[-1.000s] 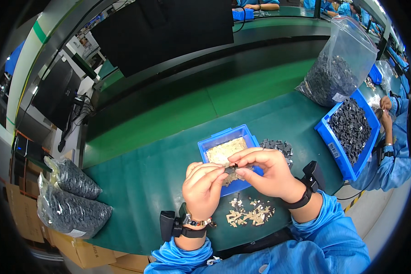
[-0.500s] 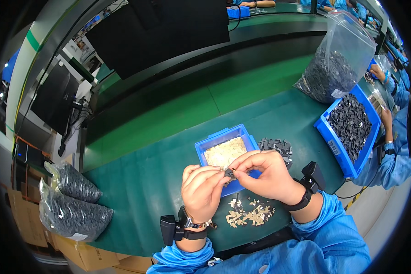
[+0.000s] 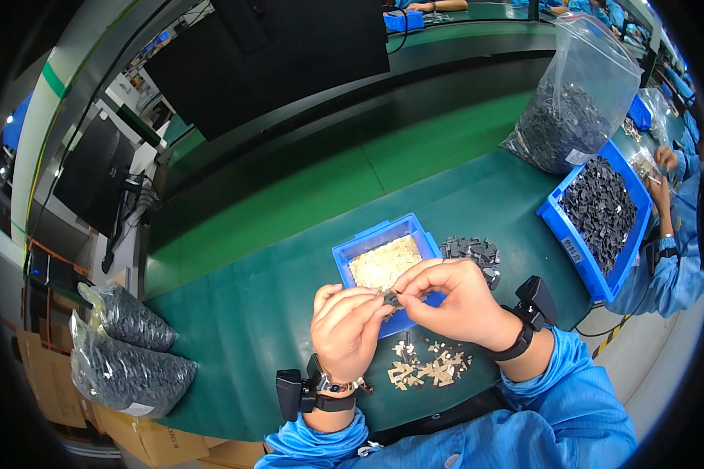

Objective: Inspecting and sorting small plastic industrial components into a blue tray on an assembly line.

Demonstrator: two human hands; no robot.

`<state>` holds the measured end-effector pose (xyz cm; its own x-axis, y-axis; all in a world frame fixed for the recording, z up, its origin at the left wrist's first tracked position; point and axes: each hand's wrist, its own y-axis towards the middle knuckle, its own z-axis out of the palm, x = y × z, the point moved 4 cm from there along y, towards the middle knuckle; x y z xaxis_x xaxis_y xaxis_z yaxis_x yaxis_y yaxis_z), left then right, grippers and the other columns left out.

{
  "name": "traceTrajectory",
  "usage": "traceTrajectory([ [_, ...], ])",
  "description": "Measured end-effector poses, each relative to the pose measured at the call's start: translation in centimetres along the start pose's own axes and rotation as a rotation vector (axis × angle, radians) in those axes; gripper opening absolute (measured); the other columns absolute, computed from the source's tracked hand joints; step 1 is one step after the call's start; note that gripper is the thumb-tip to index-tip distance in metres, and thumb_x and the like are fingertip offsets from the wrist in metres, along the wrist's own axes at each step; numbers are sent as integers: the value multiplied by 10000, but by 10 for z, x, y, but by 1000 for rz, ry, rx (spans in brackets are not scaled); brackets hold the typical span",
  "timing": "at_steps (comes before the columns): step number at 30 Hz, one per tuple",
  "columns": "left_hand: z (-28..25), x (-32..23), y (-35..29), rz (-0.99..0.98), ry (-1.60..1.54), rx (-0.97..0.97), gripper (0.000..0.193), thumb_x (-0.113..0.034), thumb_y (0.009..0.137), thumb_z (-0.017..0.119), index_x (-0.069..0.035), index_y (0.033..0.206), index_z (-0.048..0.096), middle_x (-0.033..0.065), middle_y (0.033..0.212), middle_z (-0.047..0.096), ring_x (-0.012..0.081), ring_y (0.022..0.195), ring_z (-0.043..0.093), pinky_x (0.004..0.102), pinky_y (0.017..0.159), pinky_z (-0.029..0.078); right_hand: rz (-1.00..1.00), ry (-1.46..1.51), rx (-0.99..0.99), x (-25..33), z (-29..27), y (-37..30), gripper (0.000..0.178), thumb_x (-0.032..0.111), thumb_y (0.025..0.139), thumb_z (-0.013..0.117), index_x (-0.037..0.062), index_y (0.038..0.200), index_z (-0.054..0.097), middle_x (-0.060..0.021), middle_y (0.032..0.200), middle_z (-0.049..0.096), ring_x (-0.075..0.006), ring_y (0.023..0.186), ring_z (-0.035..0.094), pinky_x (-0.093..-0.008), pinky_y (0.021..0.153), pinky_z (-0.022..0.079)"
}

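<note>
My left hand [image 3: 344, 328] is closed, its fingertips pinching a small dark plastic piece [image 3: 390, 298]. Against that piece, the fingers of my right hand [image 3: 463, 303] are pressed together on something tiny, mostly covered by the fingertips. Both hands are over a blue bin [image 3: 405, 322] that contains many small beige pieces [image 3: 385, 262]. Just beyond my right hand lies a heap of dark plastic pieces [image 3: 477, 254]. Closer to me, loose beige and metallic-looking pieces [image 3: 434, 367] are scattered on the green table [image 3: 258, 328].
On the right stand a larger blue tray [image 3: 551, 211] of dark pieces and a clear bag [image 3: 567, 117] of similar parts. Two filled bags [image 3: 133, 375] rest at the left table edge. A co-worker's hands [image 3: 661, 176] are at far right.
My hands stay almost in place, with only slight finger movement at the dark piece. At far right, the co-worker's hands have shifted. The whole view has moved a little.
</note>
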<state>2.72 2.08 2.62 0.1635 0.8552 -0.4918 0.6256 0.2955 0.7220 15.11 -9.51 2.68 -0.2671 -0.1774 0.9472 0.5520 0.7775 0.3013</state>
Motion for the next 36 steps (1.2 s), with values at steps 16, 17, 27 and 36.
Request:
traceTrajectory([
  [16, -2, -2, 0, -30, -113, 10, 153, -36, 720, 807, -25, 837, 708, 96, 828, 714, 242, 823, 703, 422, 884, 451, 128, 308, 89, -6, -4, 1, 28, -58, 815, 718, -51, 828, 694, -128, 941, 725, -141, 861, 702, -261, 775, 584],
  [17, -2, -3, 1, -46, -152, 14, 126, -14, 742, 788, -8, 827, 696, 107, 810, 714, 257, 813, 705, 436, 899, 447, 127, 307, 91, -4, -6, 1, 28, -58, 815, 718, -51, 828, 694, -128, 941, 725, -141, 861, 702, -261, 775, 584],
  [27, -2, 11, -7, -284, -705, 119, 205, 55, 742, 778, -23, 923, 722, 82, 895, 733, 223, 914, 713, 441, 1047, 358, 74, 417, 240, 4, -3, 3, 127, -26, 788, 779, -8, 874, 687, -106, 901, 710, -170, 822, 697, -276, 758, 556],
  [36, 3, 11, -18, -454, -960, 68, 483, 112, 783, 737, 24, 1233, 583, 97, 906, 723, 183, 916, 698, 407, 1060, 385, -567, -349, 250, 29, 2, -2, 304, 108, 752, 784, 102, 1042, 696, -53, 987, 612, -247, 911, 612, -372, 783, 499],
])
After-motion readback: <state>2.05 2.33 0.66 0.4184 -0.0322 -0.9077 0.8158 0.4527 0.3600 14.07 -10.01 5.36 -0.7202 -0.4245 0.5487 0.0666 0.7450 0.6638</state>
